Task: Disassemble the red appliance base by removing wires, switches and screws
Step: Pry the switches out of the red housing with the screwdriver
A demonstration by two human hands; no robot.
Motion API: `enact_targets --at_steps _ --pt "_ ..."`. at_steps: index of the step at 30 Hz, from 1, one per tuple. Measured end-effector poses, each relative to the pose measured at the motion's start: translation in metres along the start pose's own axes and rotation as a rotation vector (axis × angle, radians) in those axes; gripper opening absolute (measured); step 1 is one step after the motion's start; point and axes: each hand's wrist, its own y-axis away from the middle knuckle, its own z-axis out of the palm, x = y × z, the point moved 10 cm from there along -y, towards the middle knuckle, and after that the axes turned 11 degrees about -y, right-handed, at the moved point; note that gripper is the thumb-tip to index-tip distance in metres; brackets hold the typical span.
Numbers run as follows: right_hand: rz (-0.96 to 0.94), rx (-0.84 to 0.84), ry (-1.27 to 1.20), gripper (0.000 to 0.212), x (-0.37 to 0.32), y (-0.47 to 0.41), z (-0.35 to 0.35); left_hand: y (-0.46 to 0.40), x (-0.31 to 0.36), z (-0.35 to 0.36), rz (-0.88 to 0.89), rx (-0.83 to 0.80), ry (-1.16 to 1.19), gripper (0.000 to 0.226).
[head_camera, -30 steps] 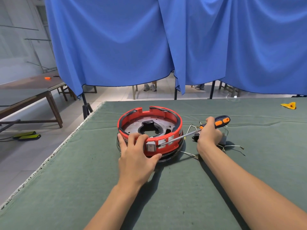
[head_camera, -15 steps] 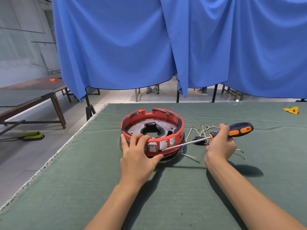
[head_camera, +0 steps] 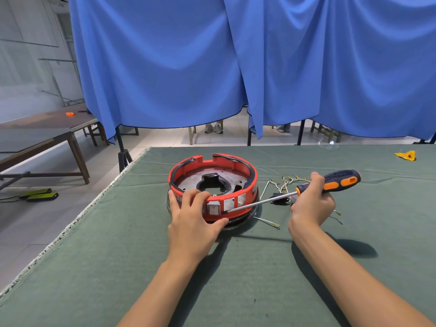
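A green felt-covered worktop (head_camera: 118, 267) fills the near view, its frayed white edge running off toward 10 o'clock. Near its middle sits the red appliance base (head_camera: 213, 185), a round open ring with a grey metal plate inside. The left hand (head_camera: 193, 223) grips the base's near wall, fingers (head_camera: 188, 194) curled over the rim beside a white rocker switch (head_camera: 214, 207). At 3 o'clock of the base, the right hand (head_camera: 311, 204) holds a black-and-orange screwdriver (head_camera: 330, 184); its shaft slants down-left with the tip at the base's outer wall just right of the switch. Beyond that hand lie loose wires (head_camera: 286, 181) and a small black part (head_camera: 279, 199). A yellow scrap (head_camera: 407, 155) lies at 2 o'clock. Farther off hangs a blue curtain (head_camera: 212, 67), a wooden table (head_camera: 47, 133) stands at 10 o'clock, and the floor is tiled.
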Motion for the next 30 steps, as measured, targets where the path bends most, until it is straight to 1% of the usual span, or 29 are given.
enact_targets --at_steps 7,13,30 --pt "-0.004 0.006 -0.004 0.032 0.001 -0.001 0.001 0.002 0.001 -0.001 -0.009 0.014 -0.018 0.06" --pt "-0.039 -0.028 0.019 0.031 -0.007 0.0 0.008 0.002 0.001 0.0 -0.01 0.005 -0.021 0.06" --pt "-0.064 -0.01 -0.002 0.03 -0.01 0.003 0.006 0.002 0.0 0.0 -0.029 -0.023 -0.04 0.06"
